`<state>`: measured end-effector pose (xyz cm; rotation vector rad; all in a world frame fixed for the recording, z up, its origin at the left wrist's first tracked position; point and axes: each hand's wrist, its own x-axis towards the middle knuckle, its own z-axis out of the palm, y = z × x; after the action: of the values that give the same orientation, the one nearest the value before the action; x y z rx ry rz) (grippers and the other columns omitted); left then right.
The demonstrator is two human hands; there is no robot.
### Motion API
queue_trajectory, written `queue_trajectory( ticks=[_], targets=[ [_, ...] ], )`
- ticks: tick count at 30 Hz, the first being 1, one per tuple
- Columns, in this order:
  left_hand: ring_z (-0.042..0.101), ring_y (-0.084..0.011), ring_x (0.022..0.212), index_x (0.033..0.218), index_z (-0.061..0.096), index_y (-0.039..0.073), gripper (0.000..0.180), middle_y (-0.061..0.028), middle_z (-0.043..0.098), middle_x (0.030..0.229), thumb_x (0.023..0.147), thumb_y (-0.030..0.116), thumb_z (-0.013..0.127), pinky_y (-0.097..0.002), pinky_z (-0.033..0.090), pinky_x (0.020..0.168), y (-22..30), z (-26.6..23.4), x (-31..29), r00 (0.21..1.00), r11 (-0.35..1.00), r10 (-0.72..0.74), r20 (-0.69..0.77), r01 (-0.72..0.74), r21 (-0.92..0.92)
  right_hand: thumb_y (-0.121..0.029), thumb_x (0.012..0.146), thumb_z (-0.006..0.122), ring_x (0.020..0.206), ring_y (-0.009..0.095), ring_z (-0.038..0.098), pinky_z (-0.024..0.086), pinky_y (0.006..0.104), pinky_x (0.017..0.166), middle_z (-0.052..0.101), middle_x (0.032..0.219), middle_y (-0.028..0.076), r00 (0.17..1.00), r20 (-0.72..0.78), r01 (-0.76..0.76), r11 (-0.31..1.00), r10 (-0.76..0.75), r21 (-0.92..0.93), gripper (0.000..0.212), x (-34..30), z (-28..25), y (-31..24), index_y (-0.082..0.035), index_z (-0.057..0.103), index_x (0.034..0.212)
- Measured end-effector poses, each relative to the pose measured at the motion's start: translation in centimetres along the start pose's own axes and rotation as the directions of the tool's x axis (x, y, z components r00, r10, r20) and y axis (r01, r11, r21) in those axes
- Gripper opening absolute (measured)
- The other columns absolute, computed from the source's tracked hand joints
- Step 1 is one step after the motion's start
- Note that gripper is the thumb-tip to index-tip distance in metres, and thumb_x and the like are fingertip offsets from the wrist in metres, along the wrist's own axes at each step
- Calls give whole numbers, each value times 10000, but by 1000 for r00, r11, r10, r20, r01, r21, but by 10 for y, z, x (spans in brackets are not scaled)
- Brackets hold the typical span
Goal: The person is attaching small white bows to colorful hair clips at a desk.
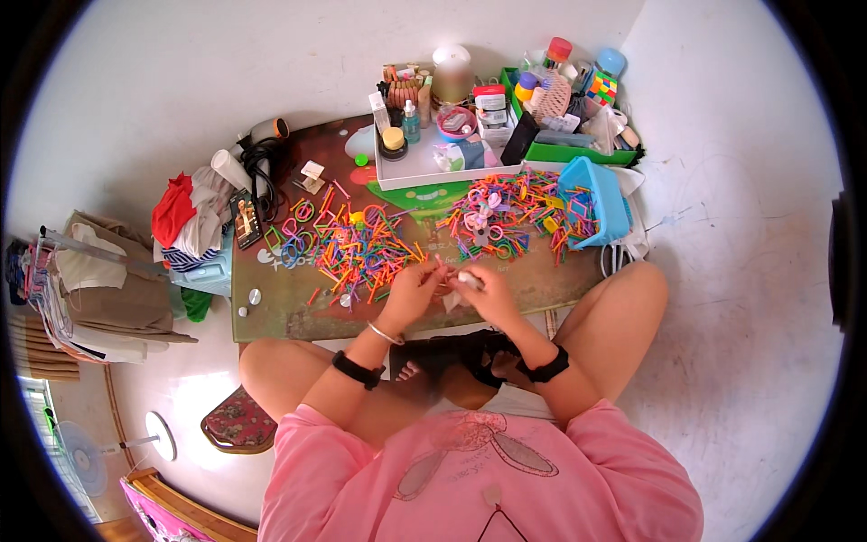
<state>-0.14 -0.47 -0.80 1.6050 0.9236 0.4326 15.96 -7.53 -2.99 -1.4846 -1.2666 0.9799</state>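
Head view. My left hand (pixel 411 291) and right hand (pixel 489 294) are close together over the front edge of the table (pixel 284 312). My right fingers close around a small white object (pixel 469 281); what my left fingertips pinch, if anything, I cannot tell, being too small and partly covered.

Progress: I judge the work well short of finished. Loose coloured sticks lie in a left heap (pixel 361 256) and a right heap (pixel 506 200), either side of my hands and beyond them. The blue basket (pixel 618 210) is tilted at the right heap, with sticks at its mouth. Nothing I can make out looks like a finished piece set aside, so most sticks seem left to handle.

Writing: pale lettering (pixel 444 247) is printed on the tabletop, partly covered by sticks. Faint script marks my pink shirt (pixel 361 488). A red-and-white box (pixel 490 101) carries small print, illegible here.
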Motion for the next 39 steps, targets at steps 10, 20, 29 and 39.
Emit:
queue_trajectory(
  ticks=[10, 20, 29, 39],
  targets=[
    [595, -87, 733, 959, 610, -28, 159, -38, 631, 817, 873, 94, 555, -224, 474, 645, 11, 2, -9, 986, 948, -14, 166, 66, -310, -207, 895, 561, 718, 57, 547, 445, 224, 609, 615, 848, 5, 989, -33, -112, 873, 144, 475, 261, -5, 5, -15, 38, 635, 947],
    [597, -90, 708, 941, 617, -14, 192, -39, 628, 795, 914, 157, 534, -217, 476, 630, 17, 10, -11, 960, 894, -48, 276, 165, -417, -264, 942, 483, 620, 69, 523, 414, 207, 575, 577, 739, 7, 978, 52, -175, 663, 201, 728, 249, -3, -5, -24, -33, 559, 887],
    [566, -80, 624, 901, 607, -14, 157, -14, 607, 736, 874, 139, 589, -205, 459, 580, 13, -2, -10, 989, 941, -142, 41, 148, -303, -258, 955, 456, 700, 57, 477, 401, 237, 627, 521, 752, -20, 994, -87, -21, 915, 61, 402, 270, -3, 3, -15, -3, 543, 936],
    [578, -89, 820, 982, 636, 27, 170, -25, 621, 901, 866, 149, 612, -225, 467, 714, 8, -3, -2, 995, 823, -85, -60, 36, -567, -245, 949, 465, 632, 44, 408, 352, 213, 553, 453, 683, -42, 969, 247, -108, 944, 30, 311, 245, -8, 3, -10, -22, 514, 861]
  ],
)
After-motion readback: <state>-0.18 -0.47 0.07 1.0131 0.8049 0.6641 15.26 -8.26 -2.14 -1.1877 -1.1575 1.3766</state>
